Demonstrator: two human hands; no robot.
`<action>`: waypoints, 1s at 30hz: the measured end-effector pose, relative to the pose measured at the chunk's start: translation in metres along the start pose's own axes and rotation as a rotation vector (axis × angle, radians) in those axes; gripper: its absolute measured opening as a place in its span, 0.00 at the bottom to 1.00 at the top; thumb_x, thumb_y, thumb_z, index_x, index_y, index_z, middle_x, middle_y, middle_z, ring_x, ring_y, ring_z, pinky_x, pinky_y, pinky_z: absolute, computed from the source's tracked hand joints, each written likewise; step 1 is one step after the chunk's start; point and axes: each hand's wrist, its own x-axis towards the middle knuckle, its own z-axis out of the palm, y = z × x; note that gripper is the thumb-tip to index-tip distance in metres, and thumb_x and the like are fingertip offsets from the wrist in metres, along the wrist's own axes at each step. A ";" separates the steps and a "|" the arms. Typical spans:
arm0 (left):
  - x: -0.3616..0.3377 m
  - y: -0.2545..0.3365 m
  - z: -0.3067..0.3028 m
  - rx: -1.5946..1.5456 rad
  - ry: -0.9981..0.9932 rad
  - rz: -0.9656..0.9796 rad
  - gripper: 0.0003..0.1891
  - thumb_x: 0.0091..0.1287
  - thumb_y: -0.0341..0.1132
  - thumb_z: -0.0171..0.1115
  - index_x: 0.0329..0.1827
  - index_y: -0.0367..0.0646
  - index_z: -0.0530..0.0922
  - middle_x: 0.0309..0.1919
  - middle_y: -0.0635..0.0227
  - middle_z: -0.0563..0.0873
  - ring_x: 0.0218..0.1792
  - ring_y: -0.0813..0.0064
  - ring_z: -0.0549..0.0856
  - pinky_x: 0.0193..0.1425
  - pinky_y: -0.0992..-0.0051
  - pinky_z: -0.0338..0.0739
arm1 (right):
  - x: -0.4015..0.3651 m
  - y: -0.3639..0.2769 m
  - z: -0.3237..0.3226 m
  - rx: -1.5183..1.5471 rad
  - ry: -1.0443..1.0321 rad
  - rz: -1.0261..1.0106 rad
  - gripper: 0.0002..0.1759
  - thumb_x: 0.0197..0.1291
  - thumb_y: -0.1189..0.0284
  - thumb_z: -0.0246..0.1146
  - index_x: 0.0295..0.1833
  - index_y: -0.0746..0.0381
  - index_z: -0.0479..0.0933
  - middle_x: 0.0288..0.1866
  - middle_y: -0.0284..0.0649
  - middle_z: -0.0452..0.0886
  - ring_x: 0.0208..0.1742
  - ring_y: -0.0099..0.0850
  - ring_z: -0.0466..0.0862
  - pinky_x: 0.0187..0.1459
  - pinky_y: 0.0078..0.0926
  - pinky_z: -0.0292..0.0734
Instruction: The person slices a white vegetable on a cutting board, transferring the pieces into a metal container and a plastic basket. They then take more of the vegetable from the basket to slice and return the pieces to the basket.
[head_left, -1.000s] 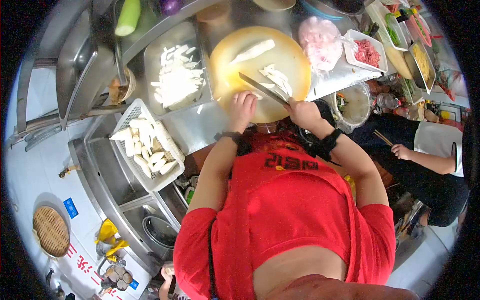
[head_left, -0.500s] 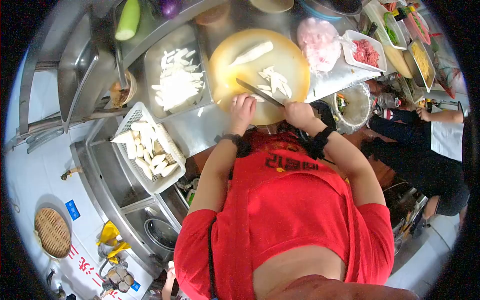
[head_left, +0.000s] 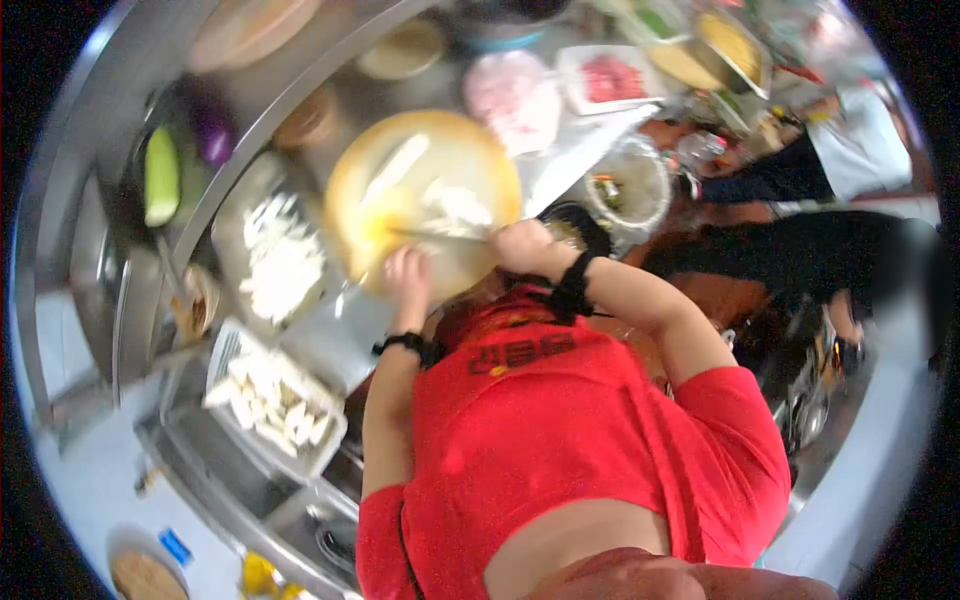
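Observation:
In my right hand (head_left: pixel 530 248) the handle of a kitchen knife (head_left: pixel 440 235) is gripped, its blade pointing left across a round yellowish cutting board (head_left: pixel 345 165). My left hand (head_left: pixel 407 280) rests on the board's near edge just below the blade tip, fingers bent down and pressed together; blur hides most of the white vegetable piece under them. On the board lie a peeled white vegetable stem (head_left: pixel 400 165) and cut white strips (head_left: pixel 458 203). Left of the board, a metal tray holds a heap of white strips (head_left: pixel 285 275).
A white plastic basket (head_left: pixel 335 435) of peeled white stems stands over the sink at lower left. Behind the board are a pink-white plastic bag (head_left: pixel 515 100) and a tray of red meat (head_left: pixel 612 78). A lined bin (head_left: pixel 655 200) and another person (head_left: pixel 860 150) are at right.
The whole view has swung and blurred, so board and hands appear further left and lower. My right hand still grips the knife, with my left hand beside the blade.

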 end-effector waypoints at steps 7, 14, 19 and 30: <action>0.024 0.012 -0.018 0.015 -0.280 0.214 0.06 0.56 0.29 0.59 0.36 0.45 0.79 0.48 0.63 0.77 0.50 0.57 0.75 0.53 0.61 0.72 | -0.011 0.012 0.000 0.143 0.105 0.087 0.13 0.58 0.66 0.52 0.41 0.63 0.75 0.30 0.45 0.83 0.32 0.41 0.85 0.32 0.39 0.78; 0.033 -0.020 -0.010 -0.200 -0.288 -0.337 0.11 0.59 0.30 0.58 0.44 0.41 0.80 0.38 0.52 0.80 0.40 0.52 0.80 0.46 0.60 0.75 | -0.008 0.013 0.019 0.244 0.120 0.124 0.13 0.55 0.68 0.54 0.42 0.65 0.74 0.29 0.47 0.83 0.31 0.44 0.84 0.31 0.42 0.77; 0.033 -0.006 -0.038 -0.014 -0.335 -0.094 0.13 0.57 0.28 0.60 0.46 0.42 0.79 0.47 0.54 0.78 0.48 0.54 0.78 0.51 0.62 0.74 | -0.010 0.012 0.019 0.262 0.132 0.121 0.13 0.54 0.69 0.54 0.43 0.65 0.74 0.30 0.48 0.83 0.31 0.45 0.84 0.32 0.43 0.78; 0.008 -0.003 -0.002 -0.135 -0.052 -0.031 0.11 0.57 0.30 0.61 0.43 0.40 0.78 0.46 0.56 0.78 0.49 0.54 0.77 0.54 0.63 0.72 | -0.012 0.007 0.006 0.127 0.042 0.113 0.13 0.58 0.68 0.51 0.43 0.61 0.76 0.32 0.46 0.84 0.34 0.41 0.85 0.33 0.40 0.80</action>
